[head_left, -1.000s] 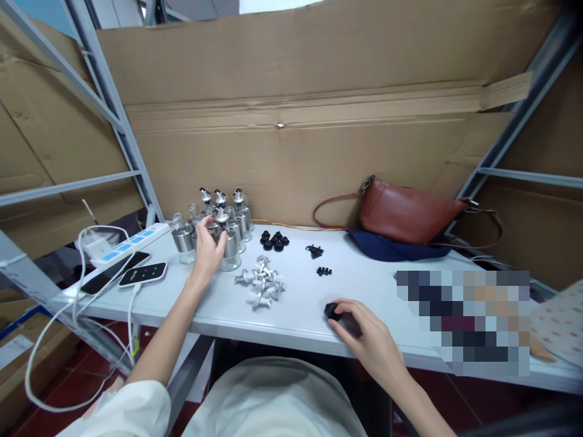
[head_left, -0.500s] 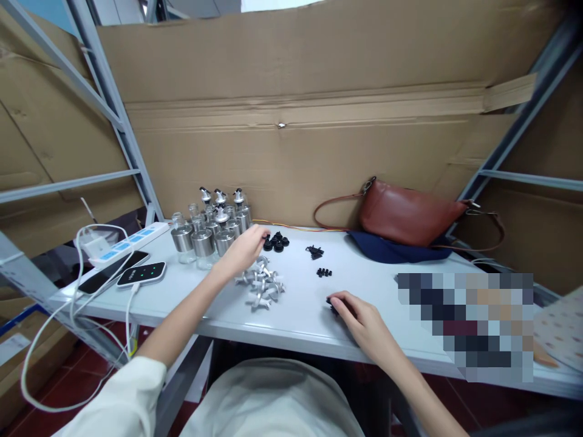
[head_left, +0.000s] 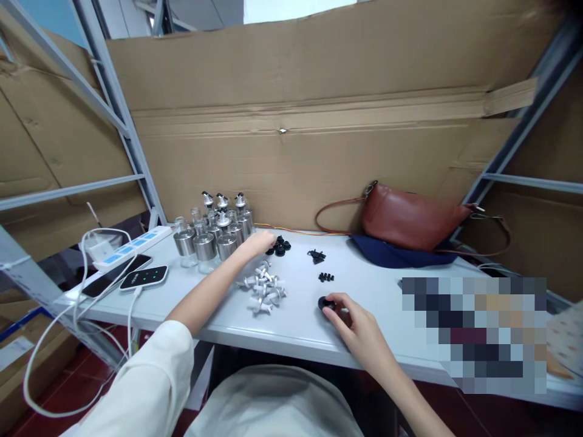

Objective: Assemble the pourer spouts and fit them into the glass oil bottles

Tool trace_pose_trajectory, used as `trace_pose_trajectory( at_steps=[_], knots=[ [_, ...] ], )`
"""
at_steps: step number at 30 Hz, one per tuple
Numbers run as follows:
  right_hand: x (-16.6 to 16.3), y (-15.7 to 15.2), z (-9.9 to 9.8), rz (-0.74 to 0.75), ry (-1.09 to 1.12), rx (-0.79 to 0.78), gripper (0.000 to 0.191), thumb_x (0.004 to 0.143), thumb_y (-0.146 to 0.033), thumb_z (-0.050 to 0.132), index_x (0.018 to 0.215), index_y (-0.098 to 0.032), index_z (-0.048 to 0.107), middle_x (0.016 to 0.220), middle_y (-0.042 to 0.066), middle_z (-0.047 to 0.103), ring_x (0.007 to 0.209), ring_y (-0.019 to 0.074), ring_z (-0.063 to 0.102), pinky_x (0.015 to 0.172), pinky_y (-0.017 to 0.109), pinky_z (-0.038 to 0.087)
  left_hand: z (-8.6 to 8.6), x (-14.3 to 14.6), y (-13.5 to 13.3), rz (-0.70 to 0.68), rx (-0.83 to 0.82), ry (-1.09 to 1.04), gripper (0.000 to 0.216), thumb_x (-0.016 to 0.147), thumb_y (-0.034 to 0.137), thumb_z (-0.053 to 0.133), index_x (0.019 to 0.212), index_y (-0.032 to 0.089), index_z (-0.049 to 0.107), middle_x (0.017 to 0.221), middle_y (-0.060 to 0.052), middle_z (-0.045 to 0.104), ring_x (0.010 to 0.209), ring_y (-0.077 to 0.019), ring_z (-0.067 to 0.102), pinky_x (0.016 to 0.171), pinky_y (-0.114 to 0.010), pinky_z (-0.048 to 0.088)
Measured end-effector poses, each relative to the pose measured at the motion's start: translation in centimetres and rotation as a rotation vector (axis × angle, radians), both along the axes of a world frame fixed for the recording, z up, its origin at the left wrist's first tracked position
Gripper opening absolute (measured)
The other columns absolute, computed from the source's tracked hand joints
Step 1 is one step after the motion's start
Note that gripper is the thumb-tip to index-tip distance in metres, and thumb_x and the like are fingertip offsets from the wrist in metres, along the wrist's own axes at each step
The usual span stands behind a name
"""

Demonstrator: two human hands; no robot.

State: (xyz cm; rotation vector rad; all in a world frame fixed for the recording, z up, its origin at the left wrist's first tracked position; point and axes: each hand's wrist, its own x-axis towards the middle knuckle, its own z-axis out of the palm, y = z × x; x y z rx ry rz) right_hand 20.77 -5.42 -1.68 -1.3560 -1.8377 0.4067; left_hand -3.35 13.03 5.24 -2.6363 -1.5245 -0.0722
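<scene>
My right hand pinches a round black cap between thumb and fingers, low over the front part of the table. My left hand reaches to the pile of black caps, its fingers bent together at the pile's left side. What those fingertips hold, if anything, is hidden. Silvery pourer spouts lie heaped in front of the left hand. Small black ring-like parts and a cluster of thin black pieces lie between the hands, touched by neither.
Several glass bottles with metal sleeves, some with pourers, stand left of my left hand. A power strip, a phone and a white device with cables lie further left. A brown bag rests on dark blue cloth.
My right hand has turned, exposing more of the black cap. My left hand has moved slightly right and down against the pile of black caps. The camera view has shifted a little.
</scene>
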Motion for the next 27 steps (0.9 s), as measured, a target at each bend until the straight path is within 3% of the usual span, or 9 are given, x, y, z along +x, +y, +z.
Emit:
trace_pose_trajectory(
  at_steps=[6, 11, 14, 18, 22, 27],
  knots=[
    [0.0, 0.2, -0.4, -0.019, -0.022, 0.039, 0.025, 0.086, -0.041, 0.048, 0.099, -0.021, 0.057, 0.07, 0.001, 0.062, 0.055, 0.0152, 0.055, 0.054, 0.026, 0.044, -0.3, 0.3, 0.0, 0.043, 0.026, 0.029, 0.02, 0.09, 0.03, 0.053, 0.096, 0.012, 0.061, 0.097, -0.005, 0.064, 0.088, -0.0162, 0.062, 0.081, -0.037, 0.051],
    [-0.2, 0.2, -0.4, -0.033, -0.003, 0.081, 0.031, 0.085, -0.041, 0.05, 0.107, -0.02, 0.055, 0.081, 0.004, 0.064, 0.059, 0.0161, 0.058, 0.055, 0.028, 0.047, 0.7, 0.2, -0.9, 0.046, 0.067, -0.008, 0.015, 0.091, 0.02, 0.049, 0.087, 0.011, 0.06, 0.089, -0.007, 0.064, 0.083, -0.0166, 0.062, 0.076, -0.032, 0.049],
    [-0.2, 0.2, -0.5, -0.04, 0.023, 0.151, 0.031, 0.085, -0.039, 0.052, 0.11, -0.021, 0.054, 0.093, 0.008, 0.064, 0.067, 0.0177, 0.06, 0.056, 0.029, 0.048, 2.3, 0.4, -3.3, 0.029, 0.127, -0.07, 0.018, 0.093, 0.016, 0.04, 0.088, 0.011, 0.057, 0.091, -0.01, 0.062, 0.08, -0.0178, 0.062, 0.071, -0.029, 0.046],
    [-0.2, 0.3, 0.3, -0.031, 0.106, 0.269, 0.031, 0.086, -0.036, 0.053, 0.113, -0.021, 0.05, 0.11, 0.011, 0.06, 0.085, 0.0196, 0.061, 0.063, 0.029, 0.049, 3.3, 1.6, -9.3, -0.023, 0.248, -0.206, 0.025, 0.098, 0.024, 0.022, 0.103, 0.016, 0.045, 0.101, -0.008, 0.056, 0.08, -0.0157, 0.06, 0.071, -0.028, 0.045],
    [-0.9, 0.4, 1.9, 0.016, 0.152, 0.425, 0.023, 0.087, -0.031, 0.053, 0.108, -0.022, 0.052, 0.1, 0.007, 0.062, 0.083, 0.0182, 0.059, 0.068, 0.03, 0.047, 0.6, 3.4, -14.7, -0.241, 0.373, -0.571, 0.015, 0.096, 0.021, 0.024, 0.094, 0.02, 0.039, 0.1, -0.006, 0.053, 0.071, -0.0139, 0.056, 0.065, -0.028, 0.045],
    [-2.4, 0.5, 2.3, 0.106, 0.166, 0.531, 0.012, 0.087, -0.023, 0.056, 0.099, -0.023, 0.054, 0.08, 0.002, 0.062, 0.074, 0.0161, 0.058, 0.066, 0.029, 0.047, -3.9, 4.7, -17.0, -0.281, 0.333, -0.87, 0.012, 0.094, 0.015, 0.026, 0.089, 0.022, 0.035, 0.088, -0.004, 0.049, 0.069, -0.0132, 0.053, 0.064, -0.028, 0.045]
  ],
)
